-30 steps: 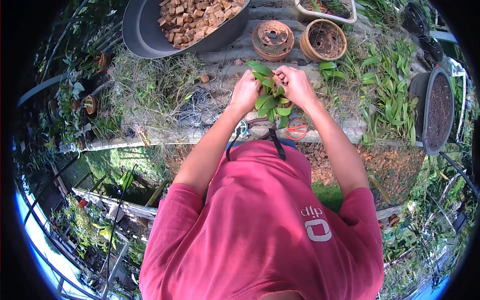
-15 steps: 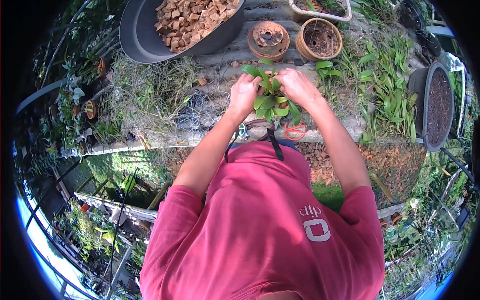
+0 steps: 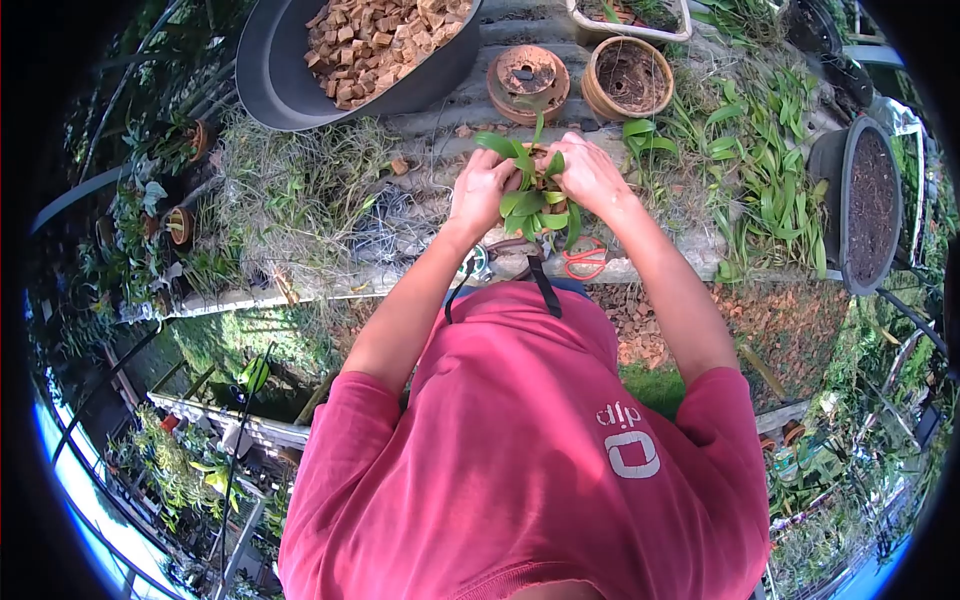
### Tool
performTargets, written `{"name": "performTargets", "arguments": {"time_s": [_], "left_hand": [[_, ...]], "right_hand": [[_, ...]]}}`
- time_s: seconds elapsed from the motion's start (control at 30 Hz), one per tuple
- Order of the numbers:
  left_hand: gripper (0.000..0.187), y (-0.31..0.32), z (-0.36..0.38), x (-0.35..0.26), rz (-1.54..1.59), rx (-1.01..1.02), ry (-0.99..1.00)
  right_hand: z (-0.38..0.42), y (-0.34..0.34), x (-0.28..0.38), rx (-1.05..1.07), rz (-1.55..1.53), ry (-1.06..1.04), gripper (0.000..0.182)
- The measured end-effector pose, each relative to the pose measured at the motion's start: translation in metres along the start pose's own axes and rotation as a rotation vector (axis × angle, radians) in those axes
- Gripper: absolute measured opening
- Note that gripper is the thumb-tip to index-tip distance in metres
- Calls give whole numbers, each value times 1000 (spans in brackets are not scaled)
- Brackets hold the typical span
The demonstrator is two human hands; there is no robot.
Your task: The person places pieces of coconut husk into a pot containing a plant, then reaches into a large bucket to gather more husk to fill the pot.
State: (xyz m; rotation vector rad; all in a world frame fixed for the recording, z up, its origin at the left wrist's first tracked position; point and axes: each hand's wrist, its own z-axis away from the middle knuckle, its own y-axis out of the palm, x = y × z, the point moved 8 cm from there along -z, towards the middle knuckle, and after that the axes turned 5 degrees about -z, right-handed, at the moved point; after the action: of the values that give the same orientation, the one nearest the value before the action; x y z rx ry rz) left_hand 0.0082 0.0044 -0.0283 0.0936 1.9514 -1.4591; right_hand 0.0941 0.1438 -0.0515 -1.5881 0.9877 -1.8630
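A leafy green plant (image 3: 530, 208) stands between my two hands, near the front of the bench, with a bit of terracotta pot rim visible among its leaves. My left hand (image 3: 481, 187) is curled at the plant's left side, its fingertips partly behind leaves. From the right, my right hand (image 3: 588, 174) has its fingers bent in against the plant's upper part. Leaves cover much of the pot and the fingertips. Red-handled scissors (image 3: 585, 262) lie just in front of the plant, and a green and white round item (image 3: 474, 262) is to their left.
A large dark tub (image 3: 285, 75) of brown chunks (image 3: 375, 50) stands at the back left. Two clay pots (image 3: 528, 82) (image 3: 628, 78) and a pale tray (image 3: 640, 33) are behind the plant. Loose green plants (image 3: 780, 190) lie right, beside a dark soil-filled pot (image 3: 868, 210).
The view has shifted slightly. My right hand's fingers have moved a little on the plant, and one leaf at its top now points more upright.
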Motion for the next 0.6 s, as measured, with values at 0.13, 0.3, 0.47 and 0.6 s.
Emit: {"name": "performTargets", "arguments": {"time_s": [0.13, 0.3, 0.47, 0.6], "left_hand": [[25, -1, 10, 1, 46, 91, 27], [31, -1, 12, 2, 108, 69, 47], [28, -3, 10, 8, 109, 88, 10], [20, -10, 13, 8, 122, 40, 16]], "right_hand": [[-1, -9, 12, 16, 21, 7, 21], [-4, -6, 17, 49, 144, -7, 17], [-5, -27, 26, 57, 160, 52, 12], [-6, -15, 9, 34, 110, 86, 19]]}}
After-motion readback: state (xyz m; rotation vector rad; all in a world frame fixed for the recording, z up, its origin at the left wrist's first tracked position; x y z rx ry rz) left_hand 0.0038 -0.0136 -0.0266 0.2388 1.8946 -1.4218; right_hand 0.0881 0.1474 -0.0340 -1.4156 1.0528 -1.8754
